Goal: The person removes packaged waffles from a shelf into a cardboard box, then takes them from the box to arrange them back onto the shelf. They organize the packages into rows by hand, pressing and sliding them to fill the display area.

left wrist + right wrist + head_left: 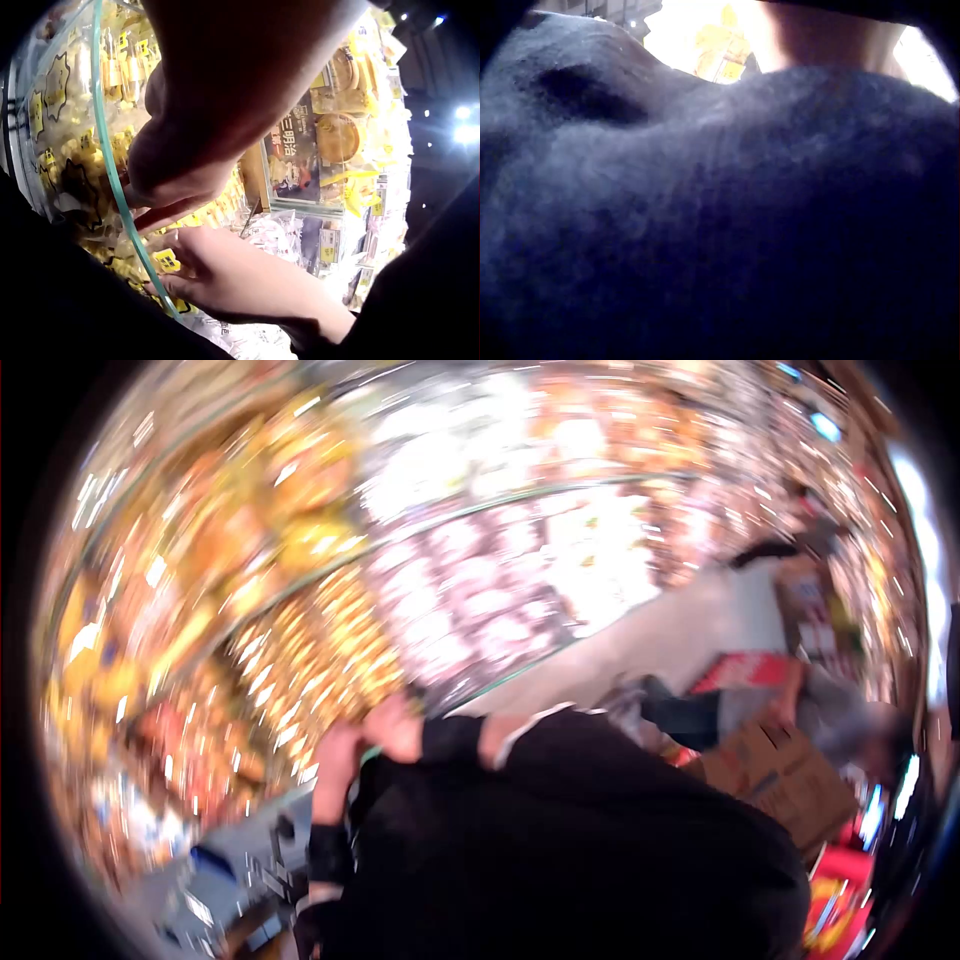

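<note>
Both hands reach into a display of small, clear-wrapped packets with yellow labels. In the left wrist view my right hand (240, 277) holds a yellow-labelled packet (166, 260) between thumb and forefinger, at a green-edged glass panel (112, 169). Above it my left hand (191, 142) reaches down among the packets, its fingertips partly hidden at the glass edge; I cannot tell whether it grips anything. The head view is blurred, with the left hand (337, 755) close beside the right hand (395, 728) at rows of golden packets (315, 645). Dark cloth (720, 217) fills most of the right wrist view.
A dark sign (292, 150) with Chinese lettering stands beside packs of round pastries (339, 139). White-wrapped goods (470, 590) fill the neighbouring shelf section. At the right, another person's hand (785, 705) is at a cardboard box (775, 780), near a pale counter front (660, 635).
</note>
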Tool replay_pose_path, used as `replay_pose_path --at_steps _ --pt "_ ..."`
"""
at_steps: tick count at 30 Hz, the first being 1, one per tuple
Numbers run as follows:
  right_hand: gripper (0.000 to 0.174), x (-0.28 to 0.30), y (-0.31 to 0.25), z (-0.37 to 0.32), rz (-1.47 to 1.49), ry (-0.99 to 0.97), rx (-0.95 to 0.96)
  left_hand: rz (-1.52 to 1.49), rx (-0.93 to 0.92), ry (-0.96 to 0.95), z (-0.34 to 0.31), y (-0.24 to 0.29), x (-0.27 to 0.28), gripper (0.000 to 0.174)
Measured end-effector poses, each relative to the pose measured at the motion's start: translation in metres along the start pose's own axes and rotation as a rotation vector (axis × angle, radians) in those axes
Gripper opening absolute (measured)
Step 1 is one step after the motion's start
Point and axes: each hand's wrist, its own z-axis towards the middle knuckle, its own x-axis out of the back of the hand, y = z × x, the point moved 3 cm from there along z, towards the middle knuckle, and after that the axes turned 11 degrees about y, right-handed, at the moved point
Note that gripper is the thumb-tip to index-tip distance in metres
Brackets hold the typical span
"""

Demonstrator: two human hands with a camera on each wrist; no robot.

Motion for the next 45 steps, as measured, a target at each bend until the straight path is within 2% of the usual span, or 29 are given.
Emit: replay_pose_path --at_steps 1,3,4,5,6,7,8,9,11,12,13,14,15,16,19,21,22,26,29,31,32,34,35,37,38,41,42,44,45 --pt "0.021 -0.04 -0.004 0.021 0.234 -0.14 -0.067 0.115 0.094 -0.159 0.011 0.011 0.002 0.01" --pt "0.019 -0.026 0.006 0.014 0.186 -0.085 0.029 0.14 0.157 -0.32 0.014 -0.001 -0.015 0.015" --pt "0.017 -0.01 0.019 0.007 0.317 -0.112 0.042 0.136 0.121 -0.325 0.025 0.01 -0.014 0.015" --pt "0.016 0.003 0.03 -0.001 0.455 -0.13 0.067 0.185 0.199 -0.424 0.032 0.024 -0.008 0.02" --pt "0.013 0.003 0.041 -0.007 0.594 0.01 0.019 0.237 0.289 -0.516 0.038 0.03 -0.005 0.025" --pt "0.012 0.001 0.049 -0.016 0.706 0.143 0.021 0.205 0.226 -0.538 0.039 0.027 -0.013 0.027" --pt "0.011 -0.002 0.053 -0.019 0.738 0.133 0.034 0.184 0.187 -0.561 0.033 0.018 -0.018 0.029" --pt "0.011 -0.006 0.055 -0.023 0.736 0.1 0.026 0.279 0.253 -0.745 0.039 0.021 -0.018 0.033" --pt "0.014 0.001 0.058 -0.024 0.785 0.085 0.081 0.173 0.118 -0.671 0.03 -0.001 -0.037 0.03" --pt "0.018 -0.011 0.055 -0.017 0.765 -0.089 0.011 0.127 0.09 -0.727 0.031 -0.007 -0.042 0.029" --pt "0.018 -0.012 0.054 -0.011 0.719 -0.215 -0.048 0.097 0.158 -0.705 0.021 -0.032 -0.056 0.026" --pt "0.018 -0.032 0.052 -0.005 0.71 -0.18 0.014 -0.071 0.079 -0.55 0.012 -0.054 -0.067 0.023" --pt "0.019 -0.026 0.054 -0.001 0.798 -0.208 0.034 0.034 0.178 -0.785 0.011 -0.081 -0.093 0.022" --pt "0.021 -0.021 0.053 -0.002 0.794 -0.206 0.049 -0.034 0.295 -0.703 0.038 -0.03 -0.052 0.022" --pt "0.026 -0.008 0.056 -0.011 0.797 -0.219 0.03 -0.013 0.391 -0.687 0.045 0.005 -0.021 0.023" --pt "0.028 -0.011 0.052 -0.01 0.823 -0.213 0.022 -0.025 0.423 -0.481 0.042 0.015 -0.013 0.029" --pt "0.029 -0.02 0.049 -0.006 0.776 -0.257 0.02 -0.019 0.492 -0.533 0.043 0.018 -0.013 0.039" --pt "0.03 -0.016 0.048 0.002 0.747 -0.276 0.038 -0.14 0.681 -0.594 0.042 0.012 -0.019 0.046" --pt "0.033 -0.008 0.049 -0.006 0.746 -0.319 0.063 -0.129 0.685 -0.713 0.049 0.004 -0.025 0.045" --pt "0.037 0.011 0.053 -0.018 0.742 -0.202 0.003 -0.101 0.692 -0.702 0.05 0.002 -0.03 0.037" --pt "0.037 0.007 0.053 -0.022 0.736 -0.213 0.014 -0.032 0.628 -0.749 0.047 -0.003 -0.04 0.034" --pt "0.037 0.001 0.053 -0.032 0.713 0.007 0.094 0.115 0.519 -0.784 0.043 -0.011 -0.06 0.025" --pt "0.037 0.002 0.052 -0.03 0.715 -0.001 0.091 0.109 0.52 -0.789 0.042 0.0 -0.056 0.025" --pt "0.038 0.004 0.05 -0.015 0.714 -0.198 0.079 0.231 0.604 -0.38 0.048 0.03 -0.026 0.022" --pt "0.046 0.011 0.051 -0.009 0.691 -0.415 0.049 0.258 0.563 -0.176 0.045 0.037 -0.02 0.02" --pt "0.05 0.014 0.05 -0.024 0.667 -0.261 0.055 0.063 0.703 -0.304 0.037 0.035 -0.013 0.018" --pt "0.05 0.006 0.051 -0.027 0.666 -0.264 0.065 0.063 0.712 -0.298 0.036 0.031 -0.015 0.018" --pt "0.051 -0.002 0.048 -0.032 0.636 -0.028 0.121 0.077 0.667 -0.325 0.035 0.025 -0.024 0.015" --pt "0.051 -0.003 0.047 -0.03 0.638 -0.033 0.128 0.076 0.675 -0.323 0.036 0.022 -0.028 0.015"
